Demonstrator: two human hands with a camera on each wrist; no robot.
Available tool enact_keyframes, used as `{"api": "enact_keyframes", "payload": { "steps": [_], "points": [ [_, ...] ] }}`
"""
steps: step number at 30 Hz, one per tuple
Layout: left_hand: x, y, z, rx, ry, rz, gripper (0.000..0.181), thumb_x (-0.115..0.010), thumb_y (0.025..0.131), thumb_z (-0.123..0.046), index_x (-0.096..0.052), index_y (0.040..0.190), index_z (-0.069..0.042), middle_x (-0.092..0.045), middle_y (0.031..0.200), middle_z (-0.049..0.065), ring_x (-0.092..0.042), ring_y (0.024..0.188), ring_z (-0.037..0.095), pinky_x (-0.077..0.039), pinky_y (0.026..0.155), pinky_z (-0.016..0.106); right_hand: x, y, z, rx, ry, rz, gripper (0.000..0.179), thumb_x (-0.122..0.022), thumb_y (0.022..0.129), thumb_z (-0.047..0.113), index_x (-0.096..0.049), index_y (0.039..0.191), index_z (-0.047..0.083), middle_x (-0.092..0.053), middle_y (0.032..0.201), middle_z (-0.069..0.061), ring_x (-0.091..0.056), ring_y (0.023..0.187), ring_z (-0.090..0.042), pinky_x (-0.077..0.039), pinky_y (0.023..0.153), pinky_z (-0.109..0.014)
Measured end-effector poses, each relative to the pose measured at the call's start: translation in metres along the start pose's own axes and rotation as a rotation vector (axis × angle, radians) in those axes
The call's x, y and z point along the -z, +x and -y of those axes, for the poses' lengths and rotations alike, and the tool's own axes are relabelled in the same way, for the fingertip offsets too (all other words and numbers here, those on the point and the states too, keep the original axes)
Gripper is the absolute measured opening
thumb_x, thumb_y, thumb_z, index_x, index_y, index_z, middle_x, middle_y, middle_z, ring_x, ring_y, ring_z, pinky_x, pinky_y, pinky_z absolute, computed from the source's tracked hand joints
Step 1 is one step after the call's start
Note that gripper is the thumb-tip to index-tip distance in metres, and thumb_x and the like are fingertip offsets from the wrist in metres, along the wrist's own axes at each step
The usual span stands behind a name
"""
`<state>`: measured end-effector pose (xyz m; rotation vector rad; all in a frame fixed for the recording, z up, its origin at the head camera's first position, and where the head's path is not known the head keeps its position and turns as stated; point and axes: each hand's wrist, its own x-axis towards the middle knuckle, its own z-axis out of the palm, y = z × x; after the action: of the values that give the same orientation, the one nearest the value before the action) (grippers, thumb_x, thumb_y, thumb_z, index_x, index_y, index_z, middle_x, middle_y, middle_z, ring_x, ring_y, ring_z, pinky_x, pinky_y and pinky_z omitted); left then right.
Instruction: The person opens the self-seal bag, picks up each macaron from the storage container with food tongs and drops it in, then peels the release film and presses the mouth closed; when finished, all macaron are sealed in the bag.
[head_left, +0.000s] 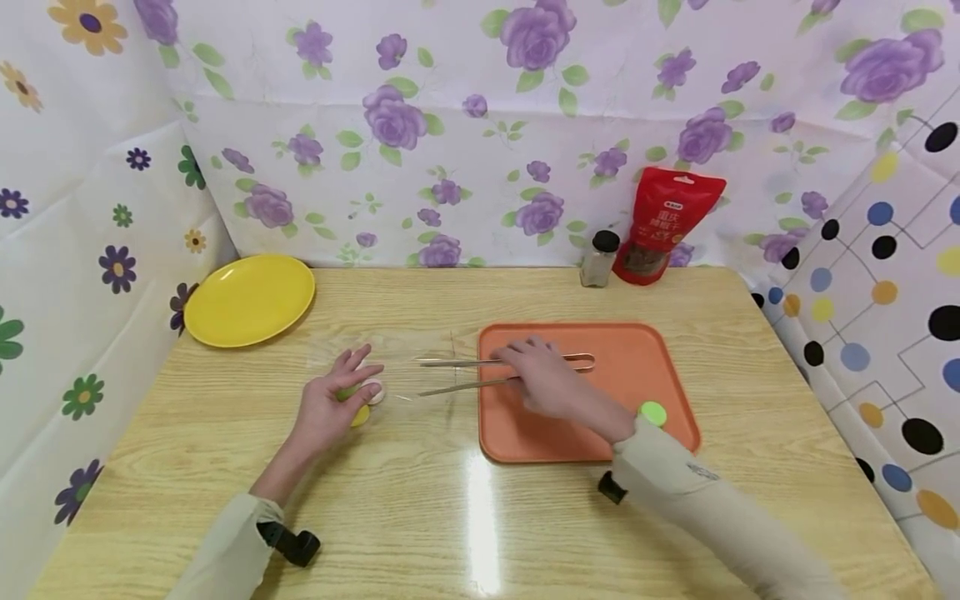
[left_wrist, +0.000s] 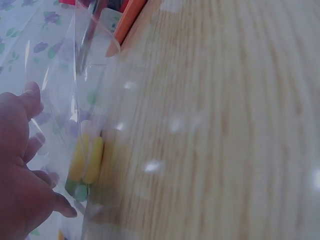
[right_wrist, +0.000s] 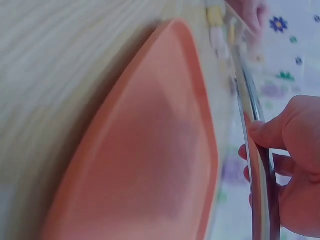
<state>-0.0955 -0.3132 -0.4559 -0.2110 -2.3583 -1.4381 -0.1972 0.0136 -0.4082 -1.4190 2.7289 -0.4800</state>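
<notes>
My right hand grips metal tongs over the orange tray. The tongs' two arms are spread apart and point left at a clear plastic bag. Beside the bag, my left hand has its fingers extended and spread, with the thumb near small round pieces. A white piece and a yellow piece show past the thumb; a green one is partly hidden by the hand. In the left wrist view, yellow pieces appear through the film. A bright green round piece lies on the tray beside my right wrist.
A yellow plate stands at the back left. Near the back wall are a glass jar with a black lid and a red pouch. Patterned cloths line the back and both sides of the wooden table.
</notes>
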Motion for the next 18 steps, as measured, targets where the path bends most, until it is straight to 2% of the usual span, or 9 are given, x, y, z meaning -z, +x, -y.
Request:
{"api": "enact_keyframes", "payload": {
  "steps": [6, 13, 18],
  "points": [
    [0.000, -0.001, -0.002, 0.006, -0.012, -0.001, 0.024, -0.075, 0.086, 0.006, -0.073, 0.110, 0.007, -0.053, 0.138, 0.027, -0.031, 0.138, 0.054, -0.025, 0.111, 0.065, 0.021, -0.067, -0.040, -0.011, 0.040, -0.099, 0.043, -0.068, 0.092, -0.003, -0.059, 0.134, 0.003, -0.062, 0.122, -0.013, -0.053, 0.112, -0.038, -0.043, 0.086, -0.060],
    [-0.001, -0.001, -0.003, -0.002, 0.000, 0.004, 0.026, -0.076, 0.083, 0.009, -0.072, 0.109, 0.009, -0.053, 0.137, 0.028, -0.033, 0.136, 0.056, -0.027, 0.110, 0.065, 0.041, -0.153, -0.081, -0.079, 0.017, -0.202, 0.053, -0.072, 0.083, -0.011, -0.060, 0.131, 0.006, -0.062, 0.116, -0.014, -0.052, 0.105, -0.042, -0.039, 0.071, -0.058],
    [-0.004, -0.001, -0.003, -0.004, -0.008, 0.005, 0.027, -0.075, 0.082, 0.011, -0.072, 0.109, 0.010, -0.053, 0.137, 0.029, -0.033, 0.136, 0.056, -0.027, 0.110, 0.063, 0.047, -0.204, -0.101, -0.131, -0.066, -0.263, 0.059, -0.079, 0.076, -0.012, -0.061, 0.127, 0.011, -0.064, 0.109, -0.011, -0.055, 0.095, -0.040, -0.039, 0.062, -0.050]
  ]
}}
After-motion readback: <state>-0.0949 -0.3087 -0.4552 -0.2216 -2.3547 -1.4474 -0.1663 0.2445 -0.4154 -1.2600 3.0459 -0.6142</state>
